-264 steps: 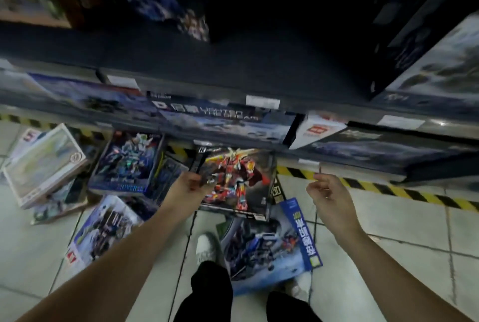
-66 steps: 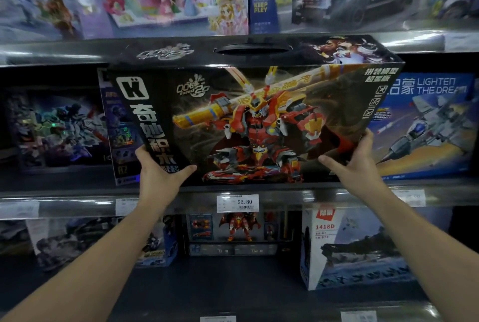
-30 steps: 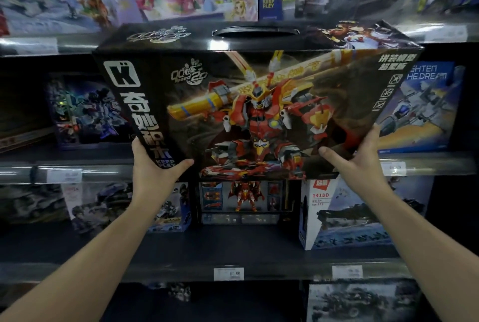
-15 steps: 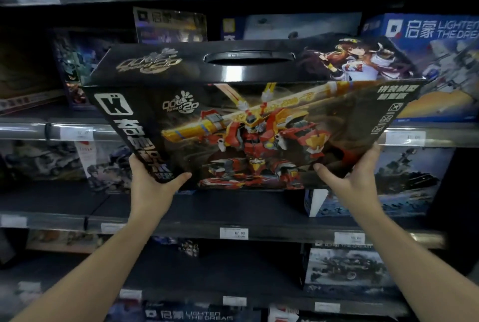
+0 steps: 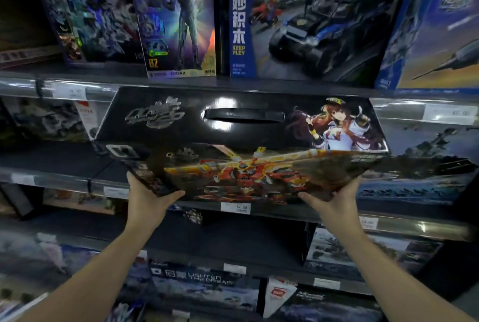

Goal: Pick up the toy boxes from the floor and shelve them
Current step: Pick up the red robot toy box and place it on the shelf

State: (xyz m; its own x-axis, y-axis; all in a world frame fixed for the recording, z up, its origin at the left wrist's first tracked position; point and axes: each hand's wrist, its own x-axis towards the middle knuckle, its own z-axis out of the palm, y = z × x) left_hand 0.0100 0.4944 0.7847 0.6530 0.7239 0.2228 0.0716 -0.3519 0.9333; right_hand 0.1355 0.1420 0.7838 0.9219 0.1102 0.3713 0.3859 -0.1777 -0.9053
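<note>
The black toy box (image 5: 241,145), printed with a red and gold robot on its front and a long-haired cartoon girl beside the handle slot on its top, is held tilted at the level of the middle shelf (image 5: 64,182), above a price tag (image 5: 236,208) starting with 67. Its lower corners are gripped by the left hand (image 5: 147,200) and the right hand (image 5: 334,202), with the thumbs laid on the front and the fingers hidden behind. "KEEP PLEY" can be read on the blue spine of the truck box (image 5: 311,24) higher up, and "LIGHTEN THE DREAM" on a lower box (image 5: 204,280).

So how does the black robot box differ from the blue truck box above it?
The black robot box is held tilted, its top showing; the blue truck box stands on a shelf. The first pictures a red robot, the second a dark truck. Both are toy boxes.
</note>
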